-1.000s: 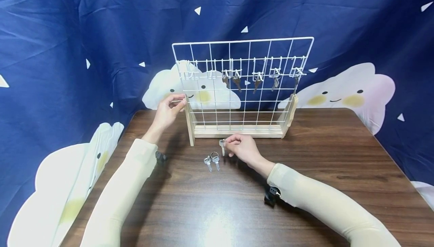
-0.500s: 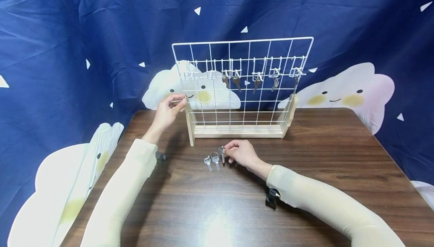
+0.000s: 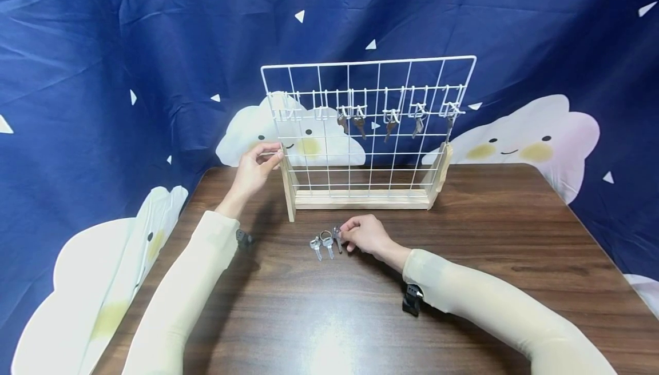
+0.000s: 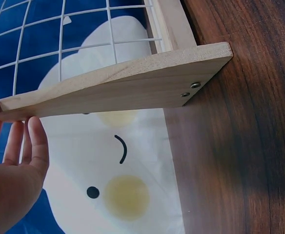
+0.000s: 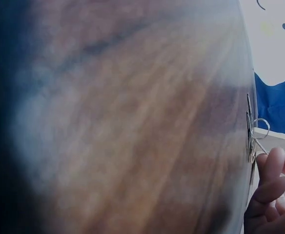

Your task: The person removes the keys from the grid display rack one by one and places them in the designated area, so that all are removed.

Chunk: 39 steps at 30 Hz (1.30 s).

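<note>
The left hand (image 3: 252, 170) grips the upper end of the left wooden side panel (image 3: 289, 192) of a white wire grid rack (image 3: 349, 154); in the left wrist view its fingertips (image 4: 37, 134) curl round the panel's edge. In front of the rack's base, the right hand (image 3: 368, 234) pinches a small silver key (image 3: 337, 242) low over the tabletop. Just left of it lie two more silver keys, the nearer one (image 3: 328, 243) with a ring and the other one (image 3: 316, 246) farther left. In the right wrist view the right hand (image 5: 272, 190) shows at the right edge, beside a metal ring (image 5: 262, 127).
Several keys, one of them brownish (image 3: 391, 125), hang from white hooks on the grid; the leftmost hooks (image 3: 292, 113) bear none. The dark wooden table (image 3: 489, 238) is backed by a blue curtain (image 3: 206, 38) with cloud prints.
The right hand has come down and slightly nearer with its key, bringing it beside the two lying keys. The left hand and the rack have stayed put.
</note>
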Each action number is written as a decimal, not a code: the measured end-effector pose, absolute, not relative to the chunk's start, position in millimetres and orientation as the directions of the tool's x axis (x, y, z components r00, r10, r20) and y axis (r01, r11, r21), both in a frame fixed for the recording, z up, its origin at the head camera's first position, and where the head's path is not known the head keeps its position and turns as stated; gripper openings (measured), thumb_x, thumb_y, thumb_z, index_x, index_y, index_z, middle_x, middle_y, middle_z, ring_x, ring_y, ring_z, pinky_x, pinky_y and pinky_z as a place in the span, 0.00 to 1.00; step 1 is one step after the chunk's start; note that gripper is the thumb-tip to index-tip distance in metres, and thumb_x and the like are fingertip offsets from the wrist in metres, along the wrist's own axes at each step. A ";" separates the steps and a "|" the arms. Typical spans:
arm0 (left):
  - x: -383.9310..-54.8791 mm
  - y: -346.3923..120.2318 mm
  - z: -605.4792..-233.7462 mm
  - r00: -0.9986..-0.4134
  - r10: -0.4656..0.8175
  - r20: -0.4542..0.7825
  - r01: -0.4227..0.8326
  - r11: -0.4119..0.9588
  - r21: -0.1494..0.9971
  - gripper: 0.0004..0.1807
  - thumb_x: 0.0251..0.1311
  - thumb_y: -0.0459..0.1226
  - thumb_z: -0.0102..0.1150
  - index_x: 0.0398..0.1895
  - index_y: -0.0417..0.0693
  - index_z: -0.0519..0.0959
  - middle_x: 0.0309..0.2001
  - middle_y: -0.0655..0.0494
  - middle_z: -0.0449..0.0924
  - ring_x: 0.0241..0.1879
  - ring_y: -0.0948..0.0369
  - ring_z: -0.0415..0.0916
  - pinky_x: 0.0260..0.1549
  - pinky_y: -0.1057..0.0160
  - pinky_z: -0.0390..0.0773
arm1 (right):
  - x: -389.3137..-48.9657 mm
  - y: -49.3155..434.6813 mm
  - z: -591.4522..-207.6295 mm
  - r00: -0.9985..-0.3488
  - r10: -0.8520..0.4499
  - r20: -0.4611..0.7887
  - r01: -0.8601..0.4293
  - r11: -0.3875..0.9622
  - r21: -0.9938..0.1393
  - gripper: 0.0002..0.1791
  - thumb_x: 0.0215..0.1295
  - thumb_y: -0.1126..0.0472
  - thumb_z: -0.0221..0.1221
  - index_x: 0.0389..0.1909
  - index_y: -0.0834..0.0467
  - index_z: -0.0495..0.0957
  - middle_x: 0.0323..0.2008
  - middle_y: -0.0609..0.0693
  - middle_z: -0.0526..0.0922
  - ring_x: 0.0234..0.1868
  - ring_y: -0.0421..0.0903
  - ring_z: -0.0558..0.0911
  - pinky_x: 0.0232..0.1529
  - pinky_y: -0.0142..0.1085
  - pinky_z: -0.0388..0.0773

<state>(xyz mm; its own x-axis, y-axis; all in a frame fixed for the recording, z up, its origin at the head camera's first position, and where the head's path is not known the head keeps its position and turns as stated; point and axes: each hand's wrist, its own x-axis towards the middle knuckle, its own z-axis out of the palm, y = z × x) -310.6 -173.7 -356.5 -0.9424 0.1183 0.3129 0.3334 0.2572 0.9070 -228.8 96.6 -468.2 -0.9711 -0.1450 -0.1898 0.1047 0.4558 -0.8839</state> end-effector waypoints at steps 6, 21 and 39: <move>-311.3 -173.9 -356.7 -0.943 0.116 0.313 0.332 0.243 0.911 0.19 0.66 0.32 0.61 0.57 0.30 0.76 0.58 0.33 0.78 0.43 0.60 0.82 0.41 0.73 0.87 | -229.6 96.5 -473.9 -0.966 -0.160 -0.205 0.110 0.466 -0.878 0.03 0.58 0.67 0.66 0.33 0.60 0.86 0.25 0.50 0.89 0.15 0.39 0.81 0.11 0.22 0.64; -309.5 -173.7 -356.3 -0.940 0.122 0.319 0.340 0.247 0.907 0.19 0.67 0.32 0.60 0.57 0.29 0.76 0.59 0.32 0.77 0.41 0.67 0.81 0.41 0.74 0.87 | -226.8 102.8 -471.5 -0.954 -0.214 -0.211 0.077 0.504 -0.860 0.05 0.60 0.64 0.64 0.33 0.60 0.87 0.26 0.50 0.89 0.19 0.40 0.85 0.09 0.25 0.61; -309.7 -172.7 -355.9 -0.939 0.123 0.321 0.343 0.267 0.901 0.19 0.67 0.32 0.60 0.58 0.30 0.76 0.58 0.33 0.78 0.52 0.41 0.80 0.42 0.74 0.87 | -227.2 114.1 -465.6 -0.945 -0.256 -0.202 0.051 0.496 -0.867 0.05 0.57 0.63 0.67 0.34 0.59 0.87 0.26 0.50 0.90 0.21 0.44 0.86 0.17 0.28 0.74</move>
